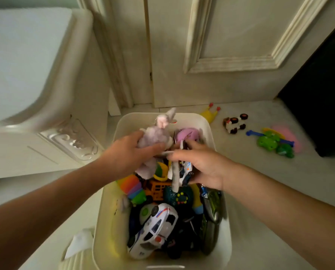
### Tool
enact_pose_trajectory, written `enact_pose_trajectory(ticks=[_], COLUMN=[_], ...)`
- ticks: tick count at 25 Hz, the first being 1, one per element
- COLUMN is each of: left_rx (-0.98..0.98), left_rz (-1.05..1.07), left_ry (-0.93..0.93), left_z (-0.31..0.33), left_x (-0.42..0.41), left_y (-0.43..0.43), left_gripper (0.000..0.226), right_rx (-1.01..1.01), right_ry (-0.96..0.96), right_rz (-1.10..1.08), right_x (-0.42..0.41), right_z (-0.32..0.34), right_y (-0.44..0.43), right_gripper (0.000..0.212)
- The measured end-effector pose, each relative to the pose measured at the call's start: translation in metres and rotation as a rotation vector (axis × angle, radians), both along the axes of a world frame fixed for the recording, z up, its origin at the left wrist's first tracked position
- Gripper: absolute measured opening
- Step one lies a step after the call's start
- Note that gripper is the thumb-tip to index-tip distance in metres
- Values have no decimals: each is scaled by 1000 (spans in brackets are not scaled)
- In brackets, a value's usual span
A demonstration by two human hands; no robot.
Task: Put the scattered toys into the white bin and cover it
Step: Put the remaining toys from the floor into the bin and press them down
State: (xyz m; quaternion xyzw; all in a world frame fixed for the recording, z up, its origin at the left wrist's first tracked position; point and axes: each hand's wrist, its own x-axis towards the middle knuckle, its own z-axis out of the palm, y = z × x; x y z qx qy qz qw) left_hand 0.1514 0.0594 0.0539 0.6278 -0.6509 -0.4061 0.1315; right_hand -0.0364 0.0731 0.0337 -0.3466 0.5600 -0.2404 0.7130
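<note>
The white bin (pixel 224 238) stands on the floor below me, filled with toys: a white police car (pixel 155 228), an orange truck (pixel 156 189), a rainbow toy (pixel 130 185) and a pink toy (pixel 188 134). My left hand (pixel 126 154) grips a pale purple plush rabbit (pixel 156 133) over the far half of the bin. My right hand (pixel 203 166) is over the bin beside it, fingers curled around a small white toy car (pixel 186 169). On the floor to the right lie a yellow rubber chicken (pixel 208 114), a white truck with orange wheels (pixel 234 122) and green and blue toys (pixel 271 141).
A cream bed frame with carved trim (pixel 71 141) stands close on the left. A cream panelled door (pixel 230 55) is behind the bin. A dark cabinet (pixel 322 90) is at the right. A white object (pixel 79 244) lies at the bin's near left corner.
</note>
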Motion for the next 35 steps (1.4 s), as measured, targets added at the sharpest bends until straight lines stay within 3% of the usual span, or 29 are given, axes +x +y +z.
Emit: enact_pose_trajectory(ticks=[3,5,10,14,17,21,25,28,31,35], left_rx=[276,328,198,94,-48,-235,-210,-208,-321,-461], left_rz=[170,120,-186,-241,-409,-494,-481,-476,-447,-486], left_ry=[89,21,-183,-356,-550,-830,-886,-876,-859,-704], left_z=[-19,-26,-24,-31,-40,-58,-67,-65,-55,-60], left_x=[16,22,24,28,25,21,12,13,5,-11], left_y=[10,15,26,37,57,64,48,45,44,46], left_gripper=[47,55,51,45,54,73,78,82,82,77], right_rx=[25,-19,-189,-374,-524,-663,-1009,-914,-763,-735], right_ry=[91,168,403,589,842,965,1355,1557,1460,1215], right_rz=[-29,-25,168,256,395,580,803,784,711,610], right_x=[16,24,32,27,25,32,19,2,-12,-8], right_z=[-26,-34,-28,-18,-25,-37,-26,-4,-1,0], right_y=[1,3,4,-7,-16,-1,19,27,26,22], right_gripper=[44,39,31,27,40,52,45,44,47,49])
